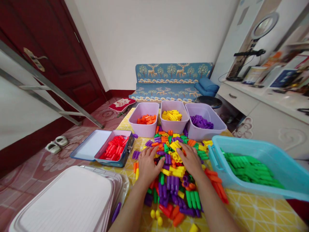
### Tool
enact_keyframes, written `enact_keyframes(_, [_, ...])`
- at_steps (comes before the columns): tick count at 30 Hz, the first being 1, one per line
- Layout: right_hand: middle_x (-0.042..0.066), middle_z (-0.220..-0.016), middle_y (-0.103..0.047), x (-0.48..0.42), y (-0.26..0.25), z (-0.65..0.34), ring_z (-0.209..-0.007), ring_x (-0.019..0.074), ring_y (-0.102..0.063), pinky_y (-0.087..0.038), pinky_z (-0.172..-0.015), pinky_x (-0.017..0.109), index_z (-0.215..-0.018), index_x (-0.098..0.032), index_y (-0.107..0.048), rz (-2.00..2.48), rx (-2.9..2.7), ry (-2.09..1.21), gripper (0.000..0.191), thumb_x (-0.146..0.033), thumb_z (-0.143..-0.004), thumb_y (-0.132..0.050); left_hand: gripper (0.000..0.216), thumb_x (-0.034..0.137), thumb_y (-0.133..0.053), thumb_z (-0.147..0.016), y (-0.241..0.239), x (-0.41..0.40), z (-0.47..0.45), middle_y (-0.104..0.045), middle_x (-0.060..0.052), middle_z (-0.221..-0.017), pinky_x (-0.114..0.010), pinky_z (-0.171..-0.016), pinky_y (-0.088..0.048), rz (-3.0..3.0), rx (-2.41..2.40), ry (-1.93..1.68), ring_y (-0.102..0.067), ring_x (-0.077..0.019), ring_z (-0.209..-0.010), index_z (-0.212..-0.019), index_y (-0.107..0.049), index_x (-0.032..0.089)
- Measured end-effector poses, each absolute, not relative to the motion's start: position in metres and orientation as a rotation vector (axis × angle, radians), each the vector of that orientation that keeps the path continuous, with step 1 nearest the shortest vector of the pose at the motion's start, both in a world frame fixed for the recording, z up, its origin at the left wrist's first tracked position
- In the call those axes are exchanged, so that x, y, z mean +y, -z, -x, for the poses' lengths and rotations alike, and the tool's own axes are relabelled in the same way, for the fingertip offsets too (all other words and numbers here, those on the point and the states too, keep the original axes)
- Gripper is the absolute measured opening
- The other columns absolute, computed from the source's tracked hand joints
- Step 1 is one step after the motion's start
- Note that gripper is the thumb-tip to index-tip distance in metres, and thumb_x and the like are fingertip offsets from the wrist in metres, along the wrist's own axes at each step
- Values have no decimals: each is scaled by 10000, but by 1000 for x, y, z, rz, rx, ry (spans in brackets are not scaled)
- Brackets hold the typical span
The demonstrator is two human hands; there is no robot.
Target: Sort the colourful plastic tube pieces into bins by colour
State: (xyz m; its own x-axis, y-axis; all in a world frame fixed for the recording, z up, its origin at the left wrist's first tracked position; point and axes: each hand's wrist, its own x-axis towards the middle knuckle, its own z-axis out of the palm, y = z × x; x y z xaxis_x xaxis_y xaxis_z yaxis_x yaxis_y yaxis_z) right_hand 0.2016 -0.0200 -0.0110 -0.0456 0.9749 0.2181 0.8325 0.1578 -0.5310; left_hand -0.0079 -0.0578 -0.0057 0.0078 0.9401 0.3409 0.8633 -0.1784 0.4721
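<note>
A heap of short plastic tubes [172, 167] in purple, yellow, green, orange and red lies on a yellow patterned table [253, 212]. My left hand [148, 162] rests palm down on the heap's left side, fingers spread flat over purple and orange tubes. My right hand [191, 159] lies palm down on the right side, fingers stretched toward yellow tubes. Neither hand is holding a tube.
Three lilac bins stand behind the heap: orange tubes [145, 120], yellow tubes [174, 116], purple tubes [202, 122]. A tin [116, 149] holds red tubes at left; a blue tub [251, 164] holds green ones at right. White lids [70, 199] lie near left.
</note>
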Motion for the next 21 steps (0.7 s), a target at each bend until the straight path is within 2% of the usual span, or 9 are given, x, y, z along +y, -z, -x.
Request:
enact_keyframes(6, [76, -1346, -537, -30, -3, -173, -1272, 214, -465, -342, -1092, 415, -1255, -240, -574, 1332, -1882, -722, 443, -476, -926, -394, 524, 402, -597, -789, 9, -57, 9, -572, -66, -1286, -451, -1021, -342, -2146, 1867, -947, -465, -280, -1204, -1292, -530, 271])
enact_keyframes(11, [71, -1362, -525, -36, -18, -172, -1301, 230, -435, -302, -1117, 454, -1253, -260, -571, 1131, -1923, -878, 415, -403, -864, -543, 502, 282, -595, -753, 9, -54, 10, -574, -53, -1288, -454, -1026, -321, -2131, 1849, -922, -468, -272, -1187, -1253, -559, 265])
enact_keyframes(16, [78, -1342, -523, -34, -18, -179, -1289, 252, -436, -313, -1106, 477, -1253, -262, -561, 1084, -1980, -915, 504, -295, -760, -661, 492, 225, -594, -711, 7, -52, 10, -588, -58, -1277, -457, -1019, -320, -2090, 1860, -880, -474, -285, -1181, -1202, -600, 267])
enact_keyframes(21, [70, -1235, -588, -29, -9, -179, -1197, 233, -517, -349, -1078, 451, -1125, -252, -641, 1169, -1990, -845, 352, -254, -774, -626, 503, 213, -608, -700, 4, -53, 7, -590, -63, -1277, -477, -1056, -299, -2076, 1847, -875, -479, -283, -1199, -1200, -589, 264])
